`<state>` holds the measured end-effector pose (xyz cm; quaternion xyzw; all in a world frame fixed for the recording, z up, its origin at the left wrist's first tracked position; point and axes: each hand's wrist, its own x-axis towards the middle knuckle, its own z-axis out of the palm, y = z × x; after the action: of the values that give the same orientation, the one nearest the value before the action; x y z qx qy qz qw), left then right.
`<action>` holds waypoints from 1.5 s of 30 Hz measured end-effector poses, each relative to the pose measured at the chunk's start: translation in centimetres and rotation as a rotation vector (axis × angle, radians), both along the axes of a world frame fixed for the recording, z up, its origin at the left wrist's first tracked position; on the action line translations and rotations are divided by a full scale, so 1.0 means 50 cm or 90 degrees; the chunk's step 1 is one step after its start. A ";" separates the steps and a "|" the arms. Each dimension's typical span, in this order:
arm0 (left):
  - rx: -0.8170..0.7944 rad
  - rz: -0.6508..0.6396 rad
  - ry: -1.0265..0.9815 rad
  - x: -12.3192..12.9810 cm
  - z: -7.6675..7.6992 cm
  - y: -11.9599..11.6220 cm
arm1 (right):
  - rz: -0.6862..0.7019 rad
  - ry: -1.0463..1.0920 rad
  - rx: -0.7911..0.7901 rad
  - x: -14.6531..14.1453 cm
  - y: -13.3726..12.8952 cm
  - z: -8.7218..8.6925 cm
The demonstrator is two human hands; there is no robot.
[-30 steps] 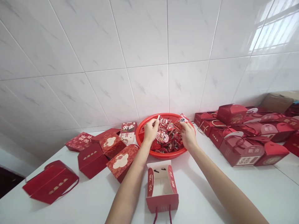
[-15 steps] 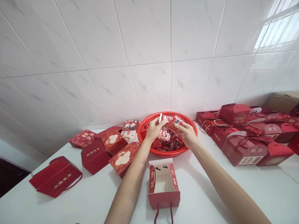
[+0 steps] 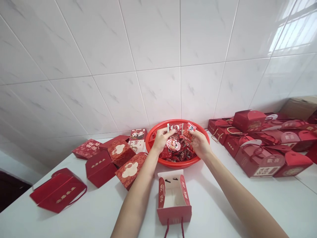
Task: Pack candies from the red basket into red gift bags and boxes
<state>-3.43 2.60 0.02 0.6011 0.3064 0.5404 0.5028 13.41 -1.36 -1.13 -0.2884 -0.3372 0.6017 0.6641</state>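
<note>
Left packet and right packet have moved slightly apart since half a second ago. Head view: left hand pinches one, right hand the other, both over red basket; open box at basket's 6 o'clock, stacked boxes at 3.
</note>
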 end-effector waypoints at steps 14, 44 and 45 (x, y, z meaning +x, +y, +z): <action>0.088 0.243 0.459 -0.006 -0.029 0.021 | -0.059 0.005 -0.043 -0.007 -0.004 0.011; 0.203 -0.042 0.774 0.011 -0.036 -0.006 | -0.066 -0.016 -0.023 -0.011 -0.002 0.004; 0.193 -0.071 0.822 0.014 -0.039 -0.006 | -0.066 -0.017 -0.022 -0.011 -0.002 0.004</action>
<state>-2.74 2.31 -1.93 0.8829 0.4353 0.0822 0.1556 12.87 -1.47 -0.92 -0.3254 -0.3200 0.5682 0.6848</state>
